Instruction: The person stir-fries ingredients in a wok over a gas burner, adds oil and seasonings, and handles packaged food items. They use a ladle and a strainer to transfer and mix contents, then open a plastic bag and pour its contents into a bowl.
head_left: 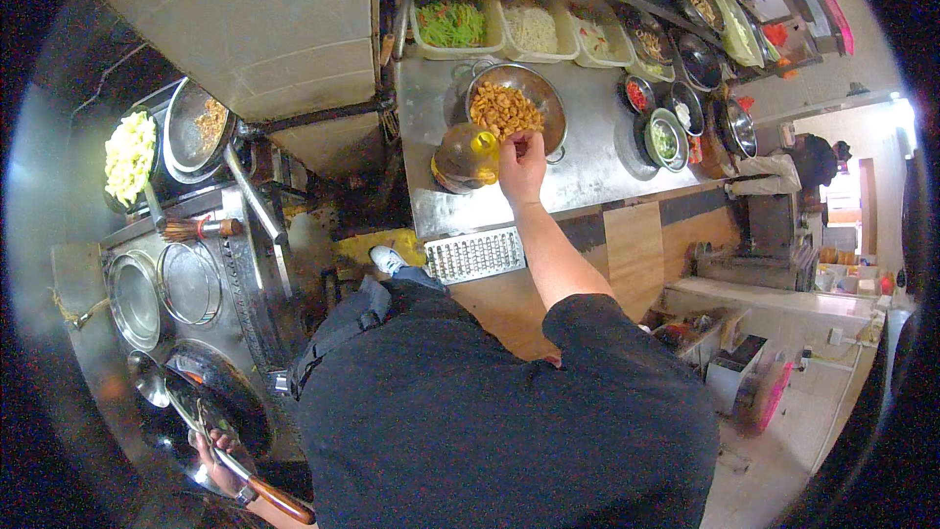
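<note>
My right hand (522,159) reaches out over the steel counter (597,171) to a metal bowl (553,103) of golden fried pieces (502,110). Its fingers are pinched on a few pieces at the bowl's near edge. At the lower left, my left hand (217,456) grips a long ladle (157,382) by its wooden handle (279,502). The scoop lies at the rim of a dark wok (230,402) on the stove. My dark-clothed torso fills the middle of the view.
A squat oil jar with a yellow cap (466,157) stands beside my right hand. Trays of green strips (450,24) and white shreds (532,29) and several small seasoning bowls (668,137) line the counter. Metal lids (162,292), a brush (196,228) and yellow food (130,157) sit left. Another person (798,168) stands at the right.
</note>
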`<action>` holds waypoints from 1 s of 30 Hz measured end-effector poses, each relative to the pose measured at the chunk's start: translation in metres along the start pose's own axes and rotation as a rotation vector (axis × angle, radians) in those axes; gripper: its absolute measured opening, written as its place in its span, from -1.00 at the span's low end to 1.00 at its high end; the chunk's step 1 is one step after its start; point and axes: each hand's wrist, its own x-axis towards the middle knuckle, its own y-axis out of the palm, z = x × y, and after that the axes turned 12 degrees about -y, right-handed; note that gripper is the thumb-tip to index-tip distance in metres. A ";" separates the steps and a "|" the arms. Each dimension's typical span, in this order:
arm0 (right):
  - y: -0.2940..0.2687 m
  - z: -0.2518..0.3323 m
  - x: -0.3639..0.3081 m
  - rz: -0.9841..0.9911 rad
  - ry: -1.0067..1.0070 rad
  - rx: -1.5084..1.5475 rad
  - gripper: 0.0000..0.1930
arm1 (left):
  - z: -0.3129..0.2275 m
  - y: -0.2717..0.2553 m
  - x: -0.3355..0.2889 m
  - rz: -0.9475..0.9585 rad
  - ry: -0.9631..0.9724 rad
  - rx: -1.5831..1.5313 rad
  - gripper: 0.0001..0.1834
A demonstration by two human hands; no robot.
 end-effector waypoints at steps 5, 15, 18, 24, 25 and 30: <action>-0.005 -0.021 -0.013 -0.070 0.250 0.161 -0.85 | -0.003 0.019 -0.001 0.167 -0.085 -0.140 -0.72; -0.023 -0.017 -0.048 0.765 0.430 0.199 -0.54 | 0.007 0.061 -0.029 -0.152 -0.043 -0.072 -0.73; -0.024 0.040 -0.038 0.884 0.236 0.108 -0.67 | 0.021 0.071 -0.051 -0.343 -0.036 0.050 -0.80; -0.021 0.188 -0.033 1.130 -0.055 -0.001 -0.79 | 0.055 0.075 -0.089 -0.120 -0.149 -0.024 -0.79; -0.016 0.214 -0.036 1.165 0.171 0.318 -0.79 | 0.061 0.074 -0.091 -0.109 -0.203 -0.025 -0.79; 0.017 0.330 -0.080 1.455 -0.437 0.211 -0.74 | 0.097 0.061 -0.103 0.054 -0.164 -0.023 -0.82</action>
